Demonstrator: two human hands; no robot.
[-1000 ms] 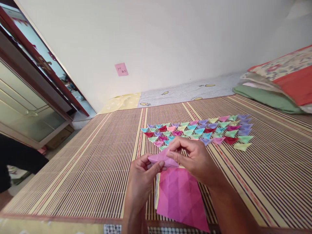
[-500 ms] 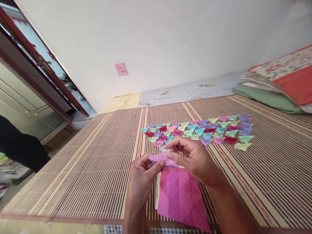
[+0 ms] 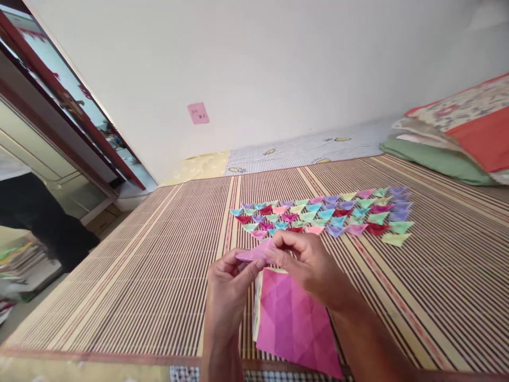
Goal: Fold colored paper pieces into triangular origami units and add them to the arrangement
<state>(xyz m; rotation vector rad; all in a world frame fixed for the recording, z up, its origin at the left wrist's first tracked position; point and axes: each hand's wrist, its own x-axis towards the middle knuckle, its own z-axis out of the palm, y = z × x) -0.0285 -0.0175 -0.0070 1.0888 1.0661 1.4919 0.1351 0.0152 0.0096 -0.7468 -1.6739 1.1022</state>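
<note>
Between my two hands is a small pink folded paper boat (image 3: pixel 254 254), held above the striped mat. My left hand (image 3: pixel 230 276) pinches its left and lower side between thumb and fingers. The thumb and fingers of my right hand (image 3: pixel 304 260) grip its right end, hiding that part. Below my hands lies a stack of creased magenta paper sheets (image 3: pixel 296 323), with a pale edge showing along its left. Just beyond my hands, rows of small folded paper boats (image 3: pixel 322 212) in several colours rest on the mat.
A striped bamboo mat (image 3: pixel 159 276) covers the bed. Folded bedding (image 3: pixel 457 138) is piled at the back right. A pink note (image 3: pixel 198 113) sticks to the white wall (image 3: pixel 278 69). On the left, a person in dark trousers (image 3: pixel 47 217) is near the doorway.
My right fingers have closed in on the pink paper boat, which now looks flatter and sits slightly higher and further left. The person at the left has moved further into view.
</note>
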